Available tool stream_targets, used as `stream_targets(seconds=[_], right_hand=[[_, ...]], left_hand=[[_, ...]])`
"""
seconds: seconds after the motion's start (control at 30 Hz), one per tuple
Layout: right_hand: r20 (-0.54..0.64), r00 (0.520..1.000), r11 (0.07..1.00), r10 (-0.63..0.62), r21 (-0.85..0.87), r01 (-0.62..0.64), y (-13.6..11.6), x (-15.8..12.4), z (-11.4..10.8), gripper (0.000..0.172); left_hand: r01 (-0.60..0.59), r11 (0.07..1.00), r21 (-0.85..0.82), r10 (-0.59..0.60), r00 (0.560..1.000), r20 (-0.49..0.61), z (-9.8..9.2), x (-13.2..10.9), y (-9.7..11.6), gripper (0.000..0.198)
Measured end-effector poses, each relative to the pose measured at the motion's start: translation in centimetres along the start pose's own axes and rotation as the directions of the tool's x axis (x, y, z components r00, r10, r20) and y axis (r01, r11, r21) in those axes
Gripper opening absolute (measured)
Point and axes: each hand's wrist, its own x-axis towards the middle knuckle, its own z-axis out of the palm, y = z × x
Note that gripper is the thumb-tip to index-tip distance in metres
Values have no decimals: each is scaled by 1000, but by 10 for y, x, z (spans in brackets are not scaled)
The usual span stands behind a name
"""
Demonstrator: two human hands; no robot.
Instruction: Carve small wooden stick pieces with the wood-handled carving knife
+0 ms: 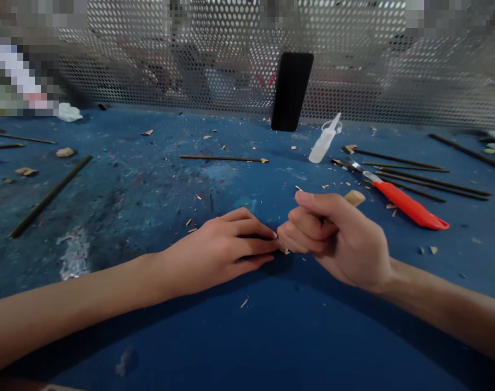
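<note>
- Where the blue tabletop [312, 347] lay nearest, a pale wood sliver [244, 302] sat at 7 o'clock from the point where the two hands met.
- At that meeting point, the left hand [227, 244] reached out toward 3 o'clock, its fingertips against the curled fingers of the right hand [337, 233]; whether they pinched anything, I could not tell.
- The right hand was clenched around a pale wooden handle [355, 198], whose blunt end poked out past the thumb. The key relation was this one: the handle's visible part pointed to 2 o'clock, away from the left fingertips, while its other end was hidden in the fist.
- Beyond, at 2 to 3 o'clock and nearer the right hand, a red-handled tool [410, 203] lay with its silver end toward 10, beside several thin brown sticks [435, 182].
- At 11, nearer the left hand, an arrow-tipped stick [221, 158] ran from 9 to 3, its pale tip at 3.
- At 1 lay a white squeeze bottle [323, 145]; farthest, at 12, a black phone [292, 92] leaned before a perforated metal panel [231, 65].
</note>
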Motion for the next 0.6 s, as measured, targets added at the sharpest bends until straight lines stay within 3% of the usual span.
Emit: stream_targets(seconds=[0.17, 0.37, 0.6], right_hand=[[-5, 1000, 1000, -18, -11, 18, 5, -1, 0, 60], [-19, 990, 987, -137, -84, 135, 19, -8, -3, 60], [-74, 989, 991, -129, -51, 126, 23, -7, -3, 57]], left_hand=[[-8, 1000, 20, 7, 1000, 28, -1, 0, -1, 24], [-3, 1000, 15, 2, 998, 56, -1, -1, -1, 25], [-27, 999, 32, 24, 997, 74, -4, 0, -1, 28]])
